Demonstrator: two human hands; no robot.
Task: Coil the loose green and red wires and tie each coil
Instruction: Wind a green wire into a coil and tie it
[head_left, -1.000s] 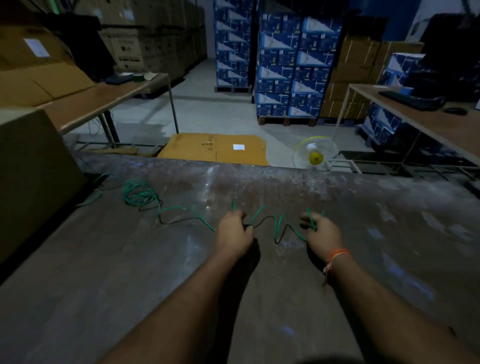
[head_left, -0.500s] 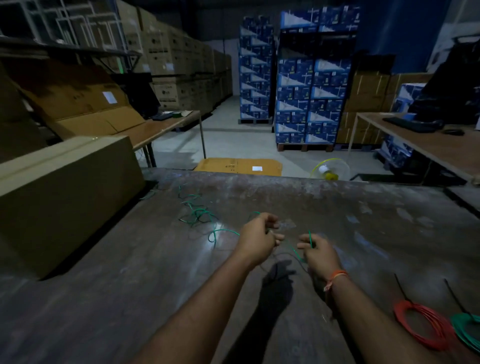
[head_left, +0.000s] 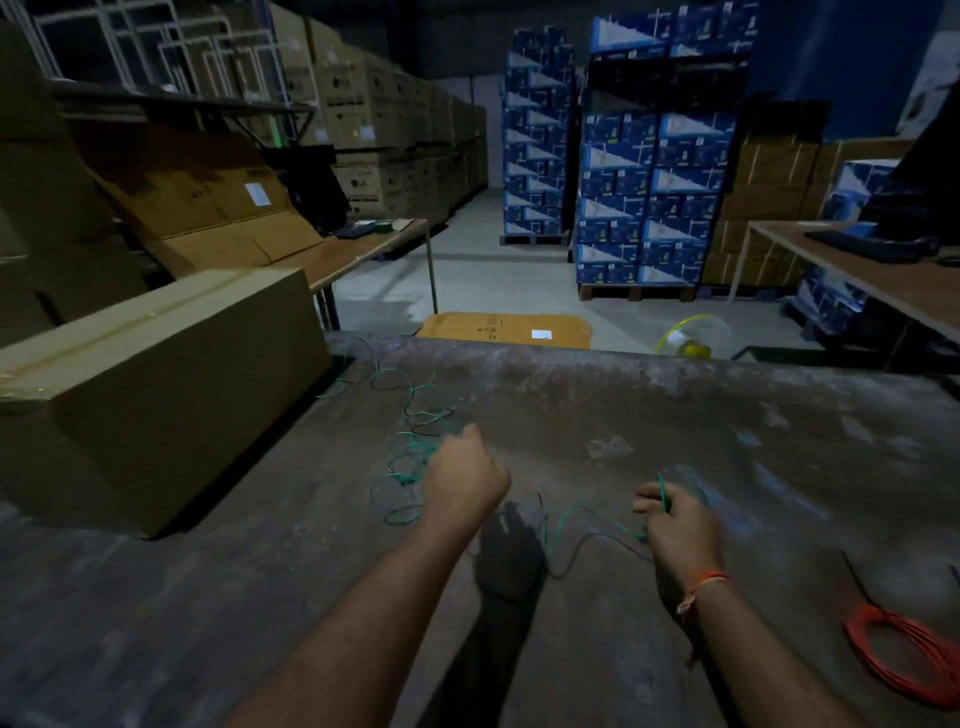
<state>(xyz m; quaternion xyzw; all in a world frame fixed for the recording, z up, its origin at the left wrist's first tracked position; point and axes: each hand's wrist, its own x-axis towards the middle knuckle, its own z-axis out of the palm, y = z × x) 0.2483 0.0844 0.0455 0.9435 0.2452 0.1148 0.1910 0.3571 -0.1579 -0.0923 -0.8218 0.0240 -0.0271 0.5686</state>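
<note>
A loose green wire (head_left: 410, 457) lies in tangled loops on the worn tabletop (head_left: 675, 415), trailing left toward the far edge. My left hand (head_left: 462, 480) is curled over the wire beside the tangle, gripping it. A slack stretch of the wire (head_left: 576, 514) snakes across the table to my right hand (head_left: 678, 525), which pinches the wire's end upright between its fingers. A coiled red wire (head_left: 898, 654) lies at the right edge of the table.
A large cardboard box (head_left: 156, 374) stands on the left of the table. Beyond the far edge are a flat carton (head_left: 504, 330) on the floor, a small yellow fan (head_left: 693, 340), side tables and stacked pallets of boxes.
My hands have spread apart: the left moved out to the tangle, the right stayed with the wire end. The wire between them now lies slack. The camera tilted up.
</note>
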